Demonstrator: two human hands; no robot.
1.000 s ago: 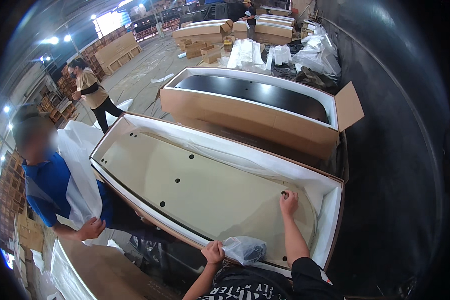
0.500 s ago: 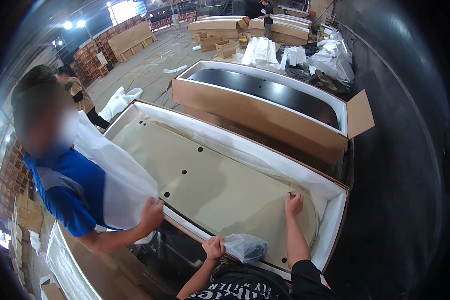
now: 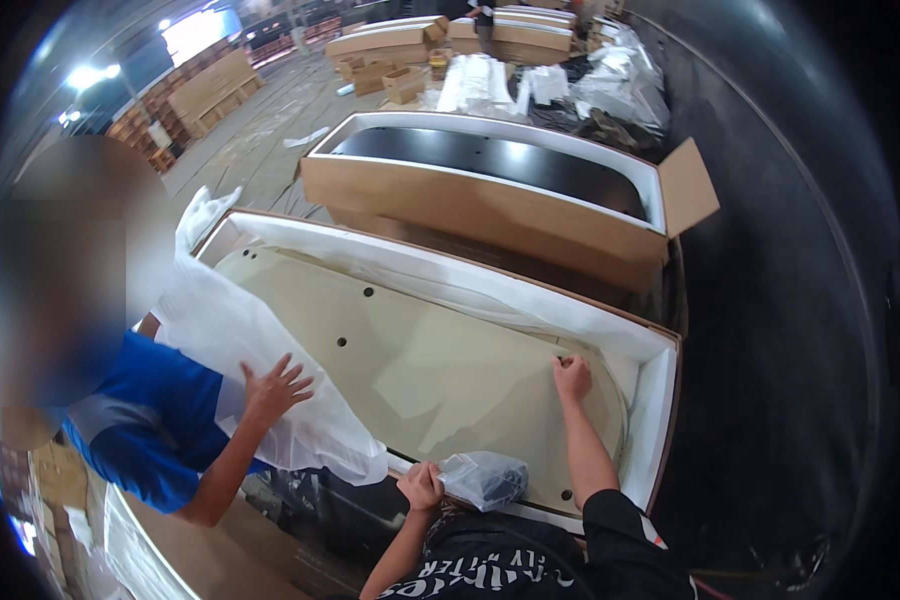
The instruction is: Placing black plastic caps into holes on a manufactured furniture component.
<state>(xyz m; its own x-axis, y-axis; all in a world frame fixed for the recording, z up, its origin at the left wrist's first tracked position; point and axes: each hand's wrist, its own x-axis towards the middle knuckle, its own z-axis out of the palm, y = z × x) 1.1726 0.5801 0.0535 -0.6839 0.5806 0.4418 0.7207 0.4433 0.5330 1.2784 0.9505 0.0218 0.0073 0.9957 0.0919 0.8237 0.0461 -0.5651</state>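
Note:
A long beige panel point(image 3: 450, 370) with dark round holes and a rounded right end lies in an open carton point(image 3: 670, 390) lined with white foam. My left hand point(image 3: 422, 486) is closed on the gathered end of a clear plastic bag point(image 3: 485, 480), at the carton's near edge. Dark contents show through the bag, too blurred to name. My right hand point(image 3: 572, 379) is pinched near the panel's far right, with a small dark spot at the fingertips. Whether that spot is a held piece or a hole I cannot make out.
At left a co-worker in a blue shirt point(image 3: 150, 420) has an open hand point(image 3: 275, 390) on a white foam sheet point(image 3: 260, 340) over the panel's left part. Beyond stands another open carton point(image 3: 470, 200) with a black panel point(image 3: 510, 160). Small boxes point(image 3: 403, 85) and white wrapping point(image 3: 625, 80) lie farther back.
The co-worker's foam sheet has come farther right over the panel, covering one hole, and their gripping hand has opened flat. My hands keep nearly the same places on the carton and panel. The view has shifted.

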